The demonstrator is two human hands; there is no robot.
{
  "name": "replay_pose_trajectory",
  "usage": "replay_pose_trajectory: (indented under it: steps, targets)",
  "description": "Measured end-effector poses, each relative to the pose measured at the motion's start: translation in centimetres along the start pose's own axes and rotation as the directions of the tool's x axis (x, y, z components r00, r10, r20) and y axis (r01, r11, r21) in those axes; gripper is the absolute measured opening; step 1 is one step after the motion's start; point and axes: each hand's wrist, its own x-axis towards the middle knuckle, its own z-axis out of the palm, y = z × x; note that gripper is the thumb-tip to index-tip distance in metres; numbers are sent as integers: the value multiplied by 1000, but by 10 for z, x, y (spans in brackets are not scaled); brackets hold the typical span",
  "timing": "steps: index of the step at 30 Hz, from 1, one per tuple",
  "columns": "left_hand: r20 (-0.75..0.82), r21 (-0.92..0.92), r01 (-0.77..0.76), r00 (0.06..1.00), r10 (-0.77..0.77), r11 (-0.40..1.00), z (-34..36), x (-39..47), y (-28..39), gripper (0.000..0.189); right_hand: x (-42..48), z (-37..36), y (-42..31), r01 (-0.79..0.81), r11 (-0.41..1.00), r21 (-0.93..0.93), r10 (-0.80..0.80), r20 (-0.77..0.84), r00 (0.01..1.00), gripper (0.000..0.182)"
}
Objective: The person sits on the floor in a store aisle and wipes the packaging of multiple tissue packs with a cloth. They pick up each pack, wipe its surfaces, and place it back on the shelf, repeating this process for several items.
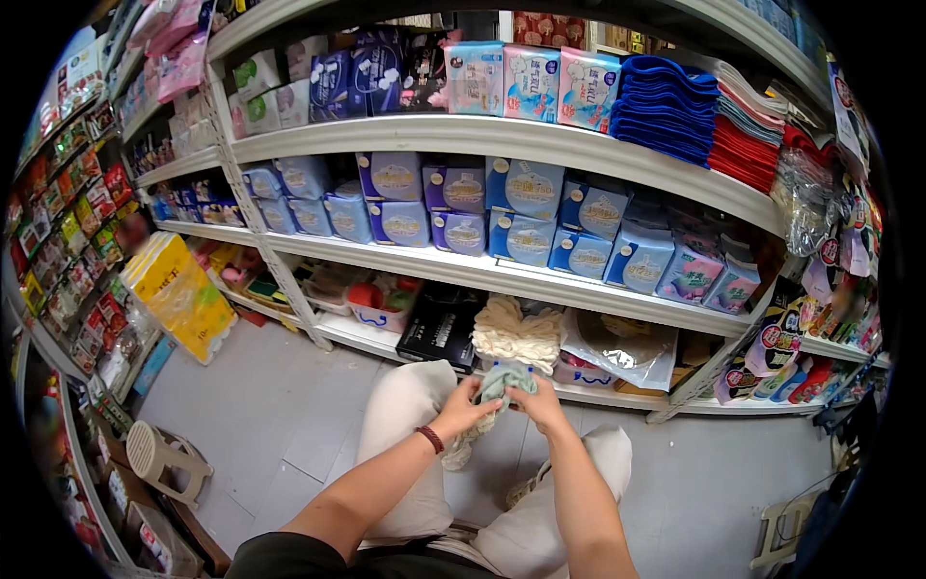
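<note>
My left hand [466, 407] and my right hand [537, 402] hold a bunched pale green cloth item [504, 383] between them, in front of the bottom shelf. It looks like knitted gloves, though the folds hide its exact shape. Below my left hand hangs a cream knitted piece [469, 438]; I cannot tell whether it is joined to the green one. Just beyond my hands, a pile of cream knitted gloves [517, 329] lies on the bottom shelf. A black box [443, 327] is to its left, and a clear plastic bag [622, 344] with a round item inside is to its right.
White metal shelving [499, 137] spans the front, with blue packs [526, 187] on its middle level. Folded blue cloths [662, 108] and red cloths [752, 155] are stacked above. A plastic stool [166, 459] and a yellow package [181, 297] stand left; another stool [785, 532] is right.
</note>
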Motion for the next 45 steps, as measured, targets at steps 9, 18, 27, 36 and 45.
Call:
replay_pose_trajectory:
  steps: [9,18,27,36,45]
  targets:
    - [-507,184,-456,715,481,871,-181,98,159,50,-7,23,-37,10,992,124,24,-263,965,53]
    - [-284,205,-418,840,462,885,-272,219,270,101,26,28,-29,-9,998,58,11,-32,999,44]
    - [-96,75,-238,965,244,968,-305,250,282,97,31,9,-39,-1,999,34,-1,72,997,38]
    - [-197,63,-329,922,335,942,-281,209,270,78,34,18,-19,0,999,-43,3,56,998,42]
    - [-92,501,-529,754,650,685,-165,59,180,83,26,20,-1,249,891,380,-197,-169,966,39]
